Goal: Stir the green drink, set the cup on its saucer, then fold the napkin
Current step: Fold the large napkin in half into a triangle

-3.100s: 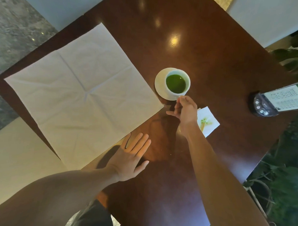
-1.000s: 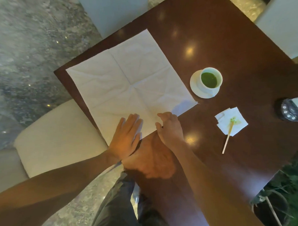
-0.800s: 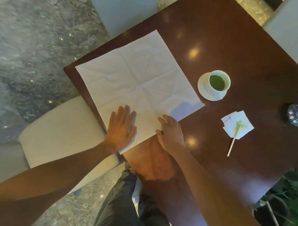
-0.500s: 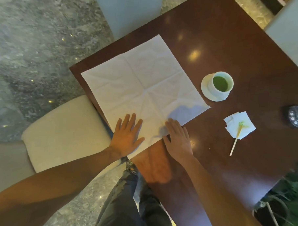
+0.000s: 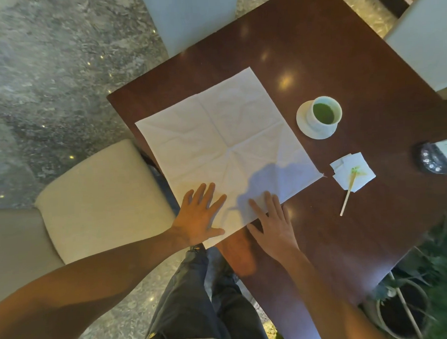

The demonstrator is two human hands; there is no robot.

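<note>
Both hands, left (image 5: 197, 219) and right (image 5: 273, 224), lay flat, grip apart, on the unfolded white square napkin's (image 5: 224, 146) near edge, which overhung the dark wooden worktop (image 5: 353, 61).

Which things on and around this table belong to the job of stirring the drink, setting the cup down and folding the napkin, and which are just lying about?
Belong to the job:
large napkin, under both hands
left hand
right hand
cup of green drink
saucer
stir stick

Just lying about:
small stained paper
dark device
cream chair
potted plant
</note>
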